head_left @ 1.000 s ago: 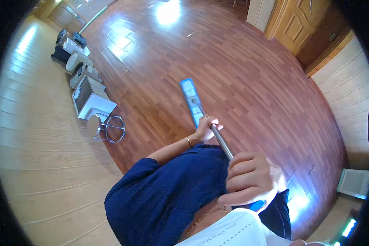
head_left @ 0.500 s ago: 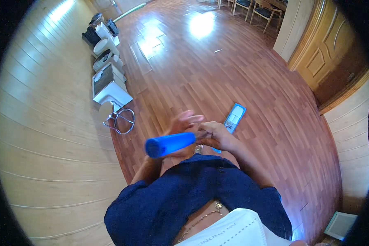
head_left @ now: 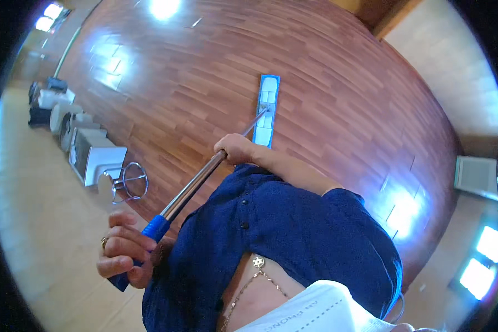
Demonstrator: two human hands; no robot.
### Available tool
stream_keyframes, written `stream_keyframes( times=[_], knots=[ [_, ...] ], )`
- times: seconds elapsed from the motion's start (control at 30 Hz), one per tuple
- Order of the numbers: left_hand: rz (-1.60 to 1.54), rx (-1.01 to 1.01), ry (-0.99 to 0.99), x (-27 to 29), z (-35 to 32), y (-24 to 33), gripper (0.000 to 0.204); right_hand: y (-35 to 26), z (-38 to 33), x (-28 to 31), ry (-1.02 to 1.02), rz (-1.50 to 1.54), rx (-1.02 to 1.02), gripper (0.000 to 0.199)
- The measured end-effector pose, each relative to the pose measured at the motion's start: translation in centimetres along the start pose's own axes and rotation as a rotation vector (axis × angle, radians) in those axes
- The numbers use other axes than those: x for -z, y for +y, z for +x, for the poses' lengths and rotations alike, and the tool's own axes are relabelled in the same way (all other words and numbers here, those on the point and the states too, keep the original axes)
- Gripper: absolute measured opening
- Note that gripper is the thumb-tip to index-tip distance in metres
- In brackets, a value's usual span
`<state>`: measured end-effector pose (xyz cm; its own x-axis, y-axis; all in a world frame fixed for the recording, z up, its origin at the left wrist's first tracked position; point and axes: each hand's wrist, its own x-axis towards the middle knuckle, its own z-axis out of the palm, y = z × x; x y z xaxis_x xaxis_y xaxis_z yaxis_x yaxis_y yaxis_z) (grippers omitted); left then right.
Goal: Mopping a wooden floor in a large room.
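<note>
A flat mop runs diagonally before me, its metal pole (head_left: 191, 188) slanting from lower left toward the floor. My left hand (head_left: 126, 249) is wrapped round the blue grip (head_left: 157, 227) at the upper end, a ring on one finger. Farther down, my right hand (head_left: 237, 148) closes round the pole in front of my waist. The long blue mop head (head_left: 266, 110) with white panels lies flat on the floor ahead, joined to the pole near its middle.
Wood-patterned floor (head_left: 326, 110) spreads ahead and right. At the left wall stand a stool with a round chrome frame (head_left: 131, 182), a white box-shaped appliance (head_left: 97, 157) and several other items. A pale-framed panel (head_left: 477, 176) is at the right wall.
My left hand, earlier loose beside the pole, now grips the blue handle, which has swung down to the lower left. The view has turned right, and the mop head shows farther ahead.
</note>
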<state>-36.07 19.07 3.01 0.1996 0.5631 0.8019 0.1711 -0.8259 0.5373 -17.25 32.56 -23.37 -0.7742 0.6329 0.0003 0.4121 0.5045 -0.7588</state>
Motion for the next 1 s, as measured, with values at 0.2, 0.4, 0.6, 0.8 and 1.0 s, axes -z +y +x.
stream_keyframes(
  times=[0.2,0.4,0.6,0.8,1.0],
  knots=[
    [-0.348,-0.026,-0.062,-2.1,2.6,-4.5,0.016,0.6,-6.9,2.1,0.192,0.063,-0.244,0.008],
    [-0.627,0.01,-0.405,-8.9,4.4,-8.1,0.013,3.4,-17.1,1.2,0.551,0.15,-0.456,0.019],
    [-0.83,0.111,-0.651,-18.5,5.6,-8.6,0.014,3.9,-27.8,-0.8,0.836,0.064,-0.72,0.018],
    [-1.059,0.421,-0.839,-27.1,4.7,-7.4,0.016,2.8,-36.7,-5.6,1.103,-0.013,-1.0,0.023],
    [-1.226,0.602,-1.038,-30.9,3.5,-4.7,0.012,0.8,-41.8,-10.4,1.223,-0.068,-1.084,0.021]
  ],
)
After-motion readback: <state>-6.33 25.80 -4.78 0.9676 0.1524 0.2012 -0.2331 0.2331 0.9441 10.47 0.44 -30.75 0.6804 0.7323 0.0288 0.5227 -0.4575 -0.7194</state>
